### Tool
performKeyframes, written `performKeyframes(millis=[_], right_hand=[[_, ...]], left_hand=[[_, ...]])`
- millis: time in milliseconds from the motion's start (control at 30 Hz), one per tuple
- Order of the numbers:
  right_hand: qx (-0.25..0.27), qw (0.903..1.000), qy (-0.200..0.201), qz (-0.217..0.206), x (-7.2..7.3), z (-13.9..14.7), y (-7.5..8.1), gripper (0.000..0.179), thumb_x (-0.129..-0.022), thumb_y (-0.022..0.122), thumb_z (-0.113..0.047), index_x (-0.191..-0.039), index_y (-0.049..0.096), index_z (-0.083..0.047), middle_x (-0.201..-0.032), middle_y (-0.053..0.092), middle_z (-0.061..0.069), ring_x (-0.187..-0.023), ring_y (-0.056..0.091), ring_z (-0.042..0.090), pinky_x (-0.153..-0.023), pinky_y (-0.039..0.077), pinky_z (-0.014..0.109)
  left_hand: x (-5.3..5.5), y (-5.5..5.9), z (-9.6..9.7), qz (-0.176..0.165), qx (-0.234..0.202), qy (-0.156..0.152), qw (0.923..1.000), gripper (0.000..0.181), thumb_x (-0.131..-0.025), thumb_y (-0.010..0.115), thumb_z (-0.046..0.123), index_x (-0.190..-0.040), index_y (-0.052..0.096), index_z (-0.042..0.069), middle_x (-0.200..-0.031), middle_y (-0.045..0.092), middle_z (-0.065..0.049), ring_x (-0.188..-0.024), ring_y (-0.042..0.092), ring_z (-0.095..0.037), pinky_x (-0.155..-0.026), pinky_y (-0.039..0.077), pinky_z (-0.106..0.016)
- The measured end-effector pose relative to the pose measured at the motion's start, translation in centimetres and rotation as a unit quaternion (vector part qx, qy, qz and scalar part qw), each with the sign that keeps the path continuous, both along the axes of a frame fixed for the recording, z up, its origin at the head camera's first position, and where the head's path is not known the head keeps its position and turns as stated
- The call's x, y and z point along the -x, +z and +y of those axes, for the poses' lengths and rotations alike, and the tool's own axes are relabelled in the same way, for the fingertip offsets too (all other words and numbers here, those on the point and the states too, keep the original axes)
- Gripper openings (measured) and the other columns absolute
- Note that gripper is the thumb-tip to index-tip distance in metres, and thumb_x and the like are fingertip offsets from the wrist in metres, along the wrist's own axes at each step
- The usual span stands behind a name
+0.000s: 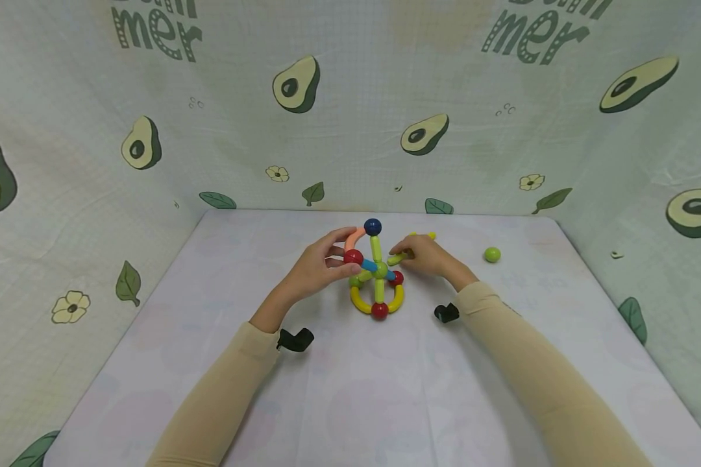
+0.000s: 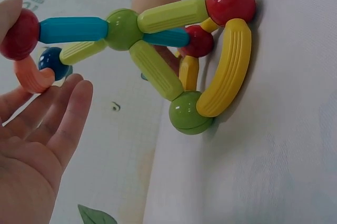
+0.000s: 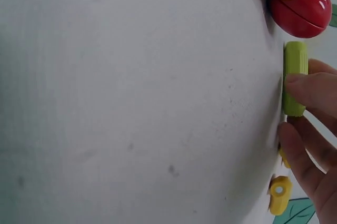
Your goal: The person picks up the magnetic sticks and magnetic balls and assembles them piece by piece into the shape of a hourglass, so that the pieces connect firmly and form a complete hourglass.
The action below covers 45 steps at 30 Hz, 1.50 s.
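A magnetic ball-and-rod structure stands on the table, with a green ball [image 1: 380,270] at its centre and yellow curved rods [image 2: 231,68] round its base. My left hand [image 1: 312,266] holds its upper left side, thumb on a red ball [image 2: 20,34] and fingers by the orange curved rod [image 2: 34,76]. That curved rod runs up to the dark blue ball [image 1: 372,226] on top. To the right of the structure, my right hand [image 1: 425,254] pinches a loose light green rod [image 3: 295,76] between thumb and fingers, close over the table near a red base ball [image 3: 303,10].
Yellow pieces [image 3: 280,195] lie on the table just behind my right hand. Farther right sits a single green ball [image 1: 492,254]. Black wrist cameras [image 1: 295,340] stick out from both sleeves. A cloth backdrop [image 1: 350,143] with avocado prints closes off the back and sides.
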State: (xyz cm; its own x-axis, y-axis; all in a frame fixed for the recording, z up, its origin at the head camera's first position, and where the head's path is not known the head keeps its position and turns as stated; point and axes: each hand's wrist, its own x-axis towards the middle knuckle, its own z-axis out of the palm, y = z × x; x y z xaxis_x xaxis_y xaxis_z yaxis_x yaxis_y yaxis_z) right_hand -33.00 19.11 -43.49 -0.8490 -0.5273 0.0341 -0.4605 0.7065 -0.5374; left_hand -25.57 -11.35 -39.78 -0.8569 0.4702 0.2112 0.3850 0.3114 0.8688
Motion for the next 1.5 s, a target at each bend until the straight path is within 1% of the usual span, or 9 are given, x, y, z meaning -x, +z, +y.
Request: performKeyframes(millis=[67, 233, 533, 700, 800, 900, 1067, 1300, 1500], right_hand=[[-0.009, 1.0, 0.002, 0.0, 0.0, 0.1, 0.0, 0.029, -0.098, 0.073, 0.0, -0.126, 0.077, -0.003, -0.124, 0.075, 0.012, -0.109, 0.065, 0.029, -0.099, 0.056, 0.046], [-0.016, 0.9999, 0.003, 0.002, -0.2, 0.2, -0.1, 0.027, -0.098, 0.073, -0.001, -0.124, 0.077, -0.002, -0.122, 0.076, 0.012, -0.107, 0.065, 0.028, -0.098, 0.057, 0.046], [-0.019, 0.9998, -0.007, -0.003, -0.3, 0.6, 0.2, 0.024, -0.099, 0.074, -0.003, -0.123, 0.078, -0.004, -0.12, 0.077, 0.011, -0.109, 0.067, 0.028, -0.103, 0.057, 0.047], [-0.013, 0.9996, -0.007, 0.022, -0.7, 1.1, 0.7, 0.029, -0.101, 0.071, -0.003, -0.13, 0.074, -0.003, -0.119, 0.074, 0.012, -0.109, 0.067, 0.029, -0.101, 0.057, 0.048], [0.008, 0.999, -0.009, 0.044, -1.2, 1.3, 1.4, 0.031, -0.1, 0.071, -0.002, -0.131, 0.074, -0.004, -0.115, 0.072, 0.012, -0.106, 0.068, 0.03, -0.098, 0.058, 0.047], [0.042, 0.9977, -0.019, 0.049, -2.0, 1.3, 2.3, 0.03, -0.1, 0.072, -0.003, -0.131, 0.074, -0.005, -0.117, 0.072, 0.012, -0.107, 0.068, 0.03, -0.098, 0.059, 0.048], [0.096, 0.9939, -0.038, 0.04, -3.6, 0.8, 3.7, 0.031, -0.102, 0.072, -0.008, -0.133, 0.071, -0.006, -0.126, 0.071, 0.011, -0.113, 0.069, 0.029, -0.1, 0.059, 0.048], [0.143, 0.9879, -0.049, 0.034, -5.7, -0.9, 5.1, 0.03, -0.101, 0.074, -0.013, -0.131, 0.072, -0.01, -0.123, 0.073, 0.007, -0.111, 0.068, 0.025, -0.098, 0.06, 0.045], [0.176, 0.9817, -0.068, 0.026, -7.0, -2.0, 5.6, 0.031, -0.1, 0.076, -0.014, -0.13, 0.071, -0.011, -0.119, 0.074, 0.006, -0.109, 0.07, 0.024, -0.099, 0.06, 0.044]], left_hand=[[0.0, -0.1, 0.0, -0.002, 0.0, 0.001, 1.0, 0.077, -0.095, 0.083, 0.038, -0.161, 0.044, 0.029, -0.158, 0.049, 0.005, -0.127, 0.065, -0.02, -0.102, 0.058, -0.034], [0.1, -0.2, -0.1, -0.014, 0.0, 0.003, 0.9999, 0.078, -0.094, 0.083, 0.04, -0.161, 0.044, 0.032, -0.158, 0.049, 0.006, -0.127, 0.064, -0.018, -0.103, 0.058, -0.034], [0.2, -0.2, -0.2, -0.018, -0.007, -0.001, 0.9998, 0.077, -0.095, 0.083, 0.037, -0.161, 0.044, 0.031, -0.158, 0.049, 0.001, -0.124, 0.065, -0.019, -0.102, 0.058, -0.034], [0.3, -0.3, -0.2, -0.016, -0.009, -0.003, 0.9998, 0.077, -0.095, 0.083, 0.037, -0.161, 0.044, 0.03, -0.157, 0.049, 0.002, -0.124, 0.065, -0.018, -0.103, 0.057, -0.033], [0.3, -0.4, -0.2, -0.014, -0.008, -0.002, 0.9999, 0.077, -0.095, 0.083, 0.037, -0.161, 0.044, 0.03, -0.158, 0.049, 0.003, -0.124, 0.065, -0.018, -0.103, 0.057, -0.033], [0.3, -0.4, -0.2, -0.013, -0.006, 0.001, 0.9999, 0.076, -0.095, 0.083, 0.036, -0.161, 0.044, 0.03, -0.158, 0.049, 0.003, -0.124, 0.065, -0.018, -0.103, 0.057, -0.034], [0.3, -0.4, -0.3, -0.017, -0.005, 0.005, 0.9998, 0.076, -0.096, 0.082, 0.035, -0.161, 0.044, 0.03, -0.158, 0.049, 0.001, -0.124, 0.065, -0.02, -0.104, 0.057, -0.035], [0.3, -0.5, -0.4, -0.02, -0.005, 0.006, 0.9998, 0.075, -0.096, 0.081, 0.037, -0.161, 0.043, 0.03, -0.158, 0.049, 0.001, -0.124, 0.064, -0.02, -0.106, 0.056, -0.036], [0.3, -0.8, -0.4, -0.023, -0.019, 0.004, 0.9995, 0.075, -0.097, 0.08, 0.037, -0.161, 0.043, 0.03, -0.16, 0.048, 0.002, -0.126, 0.065, -0.021, -0.107, 0.055, -0.038]])
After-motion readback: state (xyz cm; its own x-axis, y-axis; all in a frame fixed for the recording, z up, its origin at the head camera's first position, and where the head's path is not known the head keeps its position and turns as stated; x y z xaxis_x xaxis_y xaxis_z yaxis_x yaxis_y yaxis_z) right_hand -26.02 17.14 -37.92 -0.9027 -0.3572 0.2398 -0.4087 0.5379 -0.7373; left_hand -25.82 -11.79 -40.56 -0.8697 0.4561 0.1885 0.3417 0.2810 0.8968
